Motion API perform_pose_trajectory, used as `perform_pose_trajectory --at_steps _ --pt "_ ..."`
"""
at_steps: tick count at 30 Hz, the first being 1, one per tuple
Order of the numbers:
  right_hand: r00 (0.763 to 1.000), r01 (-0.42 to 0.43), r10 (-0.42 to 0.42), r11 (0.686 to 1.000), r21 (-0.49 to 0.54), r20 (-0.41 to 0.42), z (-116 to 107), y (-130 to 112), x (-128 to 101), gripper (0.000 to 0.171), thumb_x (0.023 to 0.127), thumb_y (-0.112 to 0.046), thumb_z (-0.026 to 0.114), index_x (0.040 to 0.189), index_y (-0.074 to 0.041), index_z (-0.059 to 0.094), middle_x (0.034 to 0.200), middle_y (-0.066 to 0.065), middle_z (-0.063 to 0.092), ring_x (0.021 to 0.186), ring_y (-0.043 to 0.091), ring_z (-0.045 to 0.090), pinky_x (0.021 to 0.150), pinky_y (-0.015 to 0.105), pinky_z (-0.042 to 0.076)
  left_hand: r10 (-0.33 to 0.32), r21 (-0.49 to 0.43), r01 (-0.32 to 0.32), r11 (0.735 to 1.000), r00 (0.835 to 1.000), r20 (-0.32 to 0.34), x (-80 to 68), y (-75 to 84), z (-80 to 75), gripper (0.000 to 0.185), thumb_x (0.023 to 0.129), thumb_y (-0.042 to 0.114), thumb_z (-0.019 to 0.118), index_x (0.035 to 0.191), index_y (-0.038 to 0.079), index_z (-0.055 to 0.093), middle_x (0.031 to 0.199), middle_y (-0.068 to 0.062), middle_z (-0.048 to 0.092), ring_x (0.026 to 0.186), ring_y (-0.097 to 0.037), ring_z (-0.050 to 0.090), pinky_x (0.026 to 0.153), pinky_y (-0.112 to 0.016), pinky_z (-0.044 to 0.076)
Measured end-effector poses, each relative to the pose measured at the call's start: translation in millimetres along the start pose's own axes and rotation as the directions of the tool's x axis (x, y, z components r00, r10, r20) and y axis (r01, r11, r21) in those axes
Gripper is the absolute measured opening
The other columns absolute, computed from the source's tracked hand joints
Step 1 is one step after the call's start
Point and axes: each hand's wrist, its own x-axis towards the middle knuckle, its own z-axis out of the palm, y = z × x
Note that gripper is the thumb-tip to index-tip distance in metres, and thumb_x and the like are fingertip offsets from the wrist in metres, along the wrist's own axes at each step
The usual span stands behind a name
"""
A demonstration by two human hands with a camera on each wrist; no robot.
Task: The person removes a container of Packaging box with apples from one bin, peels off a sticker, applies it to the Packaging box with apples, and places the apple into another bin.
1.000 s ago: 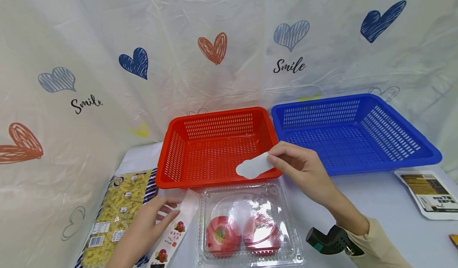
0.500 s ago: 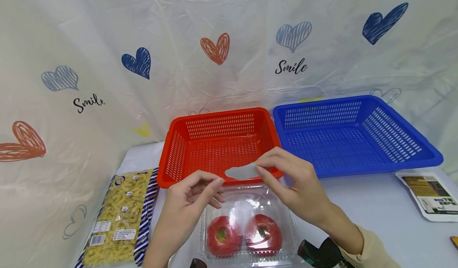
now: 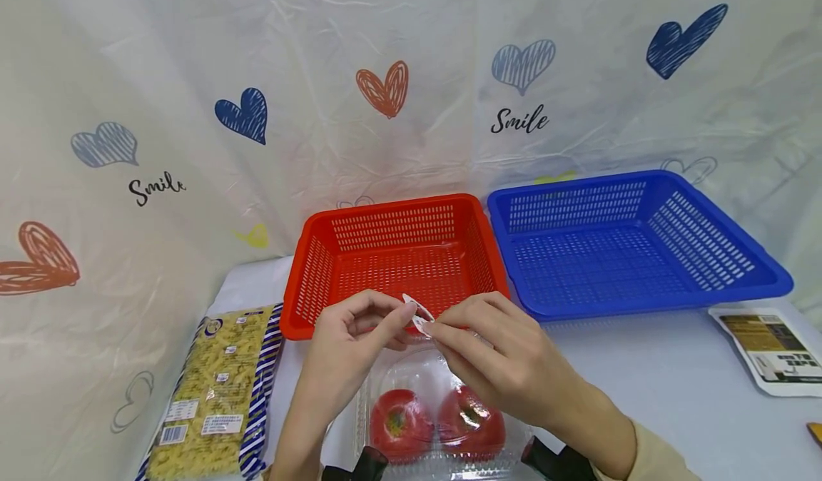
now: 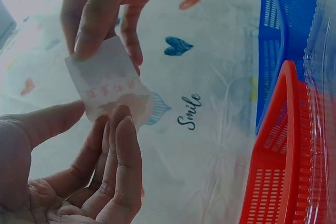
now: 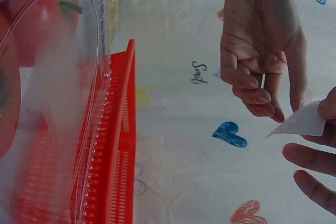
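Above the red basket's near rim, my right hand (image 3: 507,356) pinches a small sticker (image 4: 107,74) between thumb and forefinger. Its back is white; faint reddish print shows through in the left wrist view. My left hand (image 3: 349,345) has its thumb and fingertips at the sticker's opposite edge, apparently pinching it. The sticker looks bent in the head view and is partly covered by fingers. Below both hands sits a clear plastic clamshell box (image 3: 366,424), lid down, with two red apples (image 3: 401,424) inside. My right hand and forearm cover part of the box.
Behind the box stands a red basket (image 3: 398,210), with a blue basket (image 3: 642,299) to its right. A bag of pasta (image 3: 218,388) lies at the left. Toward the right edge lies a flat white-and-brown packet (image 3: 767,349). A printed curtain (image 3: 437,145) hangs behind.
My left hand has come up and right from beside the printed strip to the sticker. My right hand has moved left and slightly down, and the sticker has turned and bent.
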Motion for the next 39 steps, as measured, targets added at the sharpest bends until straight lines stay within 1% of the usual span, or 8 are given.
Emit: perform_pose_trajectory --at_steps 8,15,18,21,24,27,36,39 --pt "0.998 0.038 -0.035 0.998 -0.054 0.054 3 -2 -3 0.022 0.107 -0.013 0.058 0.106 -0.003 0.077 0.095 0.007 0.073 0.083 0.021 0.070 0.073 0.036 0.059 -0.004 -0.031 0.004 1.000 1.000 0.013 2.0 -4.8 2.3 0.012 0.096 0.010 0.076 0.103 0.000 0.075 0.094 -0.014 0.074 0.080 -0.027 0.075 0.079 -0.034 0.063" --pt "0.993 -0.111 0.111 0.994 0.001 0.038 2 0 -6 0.028 0.108 -0.025 0.058 0.108 -0.005 0.078 0.105 0.009 0.072 0.094 0.026 0.069 0.080 0.036 0.057 0.037 -0.038 -0.038 0.999 0.999 -0.011 2.9 -6.9 2.0 0.013 0.097 0.010 0.076 0.105 0.001 0.075 0.095 -0.014 0.075 0.079 -0.025 0.076 0.079 -0.035 0.064" --pt "0.969 -0.245 0.244 0.967 0.071 0.029 0 4 -9 0.029 0.109 -0.026 0.059 0.113 -0.002 0.075 0.112 0.012 0.068 0.098 0.027 0.068 0.085 0.028 0.057 0.039 -0.060 -0.040 0.997 0.999 -0.015 2.9 -7.3 1.9 0.013 0.096 0.008 0.075 0.106 -0.001 0.074 0.096 -0.015 0.076 0.081 -0.026 0.077 0.081 -0.037 0.064" --pt "0.902 -0.431 0.422 0.887 0.168 0.087 0 6 -13 0.021 0.101 -0.014 0.071 0.119 -0.003 0.072 0.116 0.010 0.066 0.102 0.024 0.067 0.087 0.021 0.057 0.025 -0.079 -0.026 0.997 0.999 -0.021 2.4 -8.6 2.6 0.011 0.096 0.005 0.075 0.106 -0.001 0.074 0.097 -0.015 0.077 0.081 -0.026 0.077 0.081 -0.038 0.063" --pt "0.808 -0.588 0.563 0.757 0.286 0.173 1 6 -17 0.033 0.091 0.002 0.078 0.122 -0.007 0.070 0.114 0.003 0.068 0.101 0.018 0.070 0.085 0.022 0.059 0.014 -0.074 -0.016 0.997 1.000 -0.022 1.5 -10.8 4.0 0.011 0.096 0.005 0.075 0.106 0.000 0.074 0.096 -0.014 0.077 0.079 -0.026 0.076 0.080 -0.036 0.064" --pt "0.743 -0.662 0.629 0.642 0.386 0.228 4 4 -20 0.039 0.089 0.011 0.076 0.121 -0.010 0.071 0.109 -0.001 0.072 0.094 0.015 0.073 0.080 0.028 0.062 0.013 -0.053 -0.014 0.999 1.000 -0.017 0.6 -13.9 5.2 0.011 0.096 0.007 0.076 0.106 0.002 0.075 0.095 -0.013 0.077 0.076 -0.025 0.075 0.078 -0.034 0.064" --pt "0.691 -0.694 0.668 0.503 0.515 0.276 9 4 -28 0.028 0.093 0.014 0.069 0.112 -0.005 0.074 0.104 0.006 0.072 0.089 0.019 0.072 0.078 0.033 0.063 -0.024 -0.024 0.025 0.999 0.999 0.027 -2.1 -24.6 5.7 0.014 0.096 0.011 0.076 0.106 0.001 0.073 0.094 -0.014 0.075 0.077 -0.024 0.075 0.079 -0.031 0.063" --pt "0.658 -0.717 0.680 0.436 0.544 0.323 9 5 -33 0.025 0.095 0.012 0.068 0.112 -0.004 0.074 0.105 0.008 0.072 0.091 0.021 0.072 0.080 0.032 0.063 -0.036 -0.017 0.037 0.999 0.999 0.040 -2.3 -26.3 5.9 0.014 0.096 0.009 0.077 0.107 0.001 0.073 0.094 -0.014 0.075 0.078 -0.024 0.075 0.078 -0.031 0.063"
